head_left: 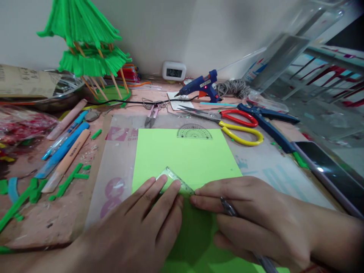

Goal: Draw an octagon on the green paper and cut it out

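Nearest the camera, the left grip [145, 214] is not closed on anything; its fingers lie flat across a small, clear plastic set square [178, 179], apparently so that it cannot slide. Opposite, the right grip [256, 212] clasps a dark, translucent-barrelled pen [229, 207] tucked among its fingers, which leaves the leading fingertips free at the set square's right corner, presumably to steady it. The set square rests on a rectangular, lime-green paper sheet [182, 155]. Beneath that, a printed, translucent plastic covering [113, 174] probably gives a smooth backing over the worn, pink desk [62, 227].

A clear, semicircular plastic protractor [195, 132] lies across the sheet's far edge, out of the hands' way but within reach. Just beyond, metal scissors with red and yellow handles [217, 118] lie with blades directed left. Farther back, a blue glue gun [199, 86] has its nozzle over a white scrap [179, 103], likely to catch drips.
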Available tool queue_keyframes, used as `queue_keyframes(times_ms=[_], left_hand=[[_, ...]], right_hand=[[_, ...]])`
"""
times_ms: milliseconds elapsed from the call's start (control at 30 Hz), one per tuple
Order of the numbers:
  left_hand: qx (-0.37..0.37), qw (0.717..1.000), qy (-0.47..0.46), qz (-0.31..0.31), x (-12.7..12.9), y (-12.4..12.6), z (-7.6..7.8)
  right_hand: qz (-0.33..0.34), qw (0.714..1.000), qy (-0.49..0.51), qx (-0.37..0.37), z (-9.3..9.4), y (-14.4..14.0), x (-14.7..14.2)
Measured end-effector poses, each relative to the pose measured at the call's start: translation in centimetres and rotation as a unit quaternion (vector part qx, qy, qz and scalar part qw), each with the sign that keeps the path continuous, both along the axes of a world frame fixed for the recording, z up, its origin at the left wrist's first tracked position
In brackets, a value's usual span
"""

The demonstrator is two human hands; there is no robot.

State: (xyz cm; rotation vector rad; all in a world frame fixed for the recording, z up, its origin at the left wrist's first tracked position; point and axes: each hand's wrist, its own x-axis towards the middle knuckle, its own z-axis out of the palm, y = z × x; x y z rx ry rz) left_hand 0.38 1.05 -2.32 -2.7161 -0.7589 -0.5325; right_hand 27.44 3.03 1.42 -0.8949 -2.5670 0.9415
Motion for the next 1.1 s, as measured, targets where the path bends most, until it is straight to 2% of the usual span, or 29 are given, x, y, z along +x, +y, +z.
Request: queue_keyframes(times_ms=[233,367,633,800,1100], left_hand=[[-0.01,1.0,0.016,-0.017,-0.3,-0.1,-0.8],[-0.025,0.999,0.005,-0.025,-0.6,-0.1,-1.2],[-0.043,0.999,-0.001,-0.029,-0.6,-0.3,-1.6],[-0.055,0.998,-0.006,-0.034,-0.6,-0.3,-1.9],[-0.072,0.997,0.006,-0.038,-1.3,-0.6,-2.4]], right_hand=[[0.025,0.995,0.059,0.08,-0.3,0.0,-0.2],[0.047,0.992,0.052,0.103,-0.1,0.3,-0.2],[0.022,0.992,0.062,0.105,-0.8,0.1,0.0],[0.036,0.984,0.048,0.166,-1.1,0.1,0.0],[0.046,0.985,0.007,0.166,-0.2,0.1,-0.4]])
